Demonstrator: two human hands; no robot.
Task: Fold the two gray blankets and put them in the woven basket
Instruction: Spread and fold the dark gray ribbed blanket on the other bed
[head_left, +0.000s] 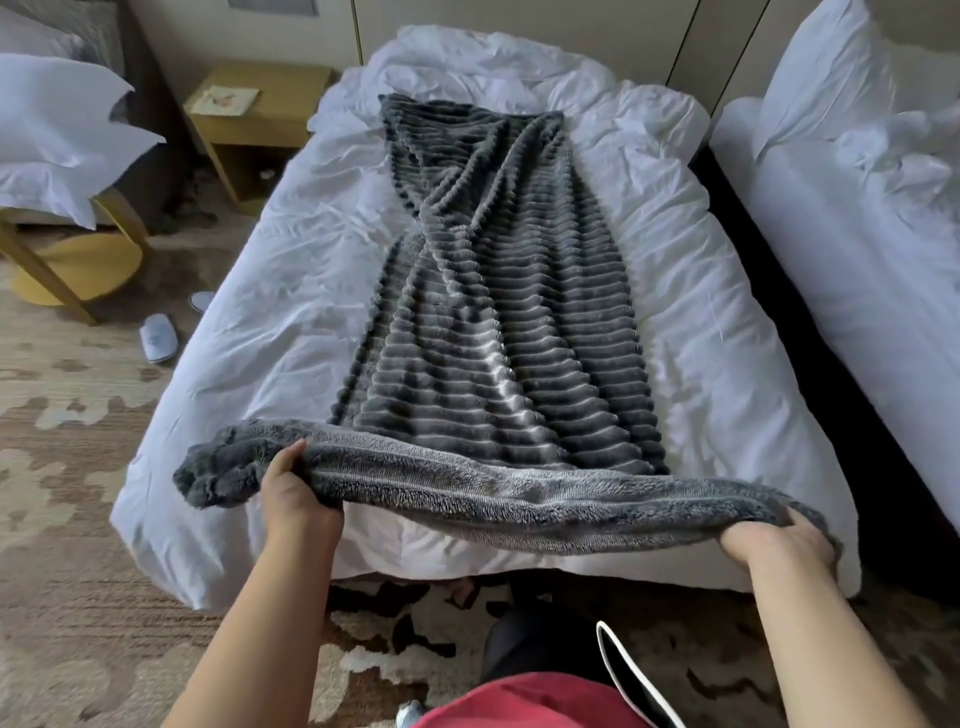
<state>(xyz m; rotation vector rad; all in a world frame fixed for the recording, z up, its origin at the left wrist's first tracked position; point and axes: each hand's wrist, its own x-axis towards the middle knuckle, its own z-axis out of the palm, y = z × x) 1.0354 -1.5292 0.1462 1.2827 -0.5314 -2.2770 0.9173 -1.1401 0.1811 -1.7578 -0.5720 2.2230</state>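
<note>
The gray blanket (498, 322) lies lengthwise on the white bed (270, 291), ribbed side up. Its near edge is lifted off the bed — the left hand (296, 493) and right hand (779, 540) each grip one end, fingers curled into the fabric.

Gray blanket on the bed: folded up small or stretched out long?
Stretched out long. The gray blanket runs the length of the white bed, twisted partway, its near edge pulled wide and lifted.
</note>
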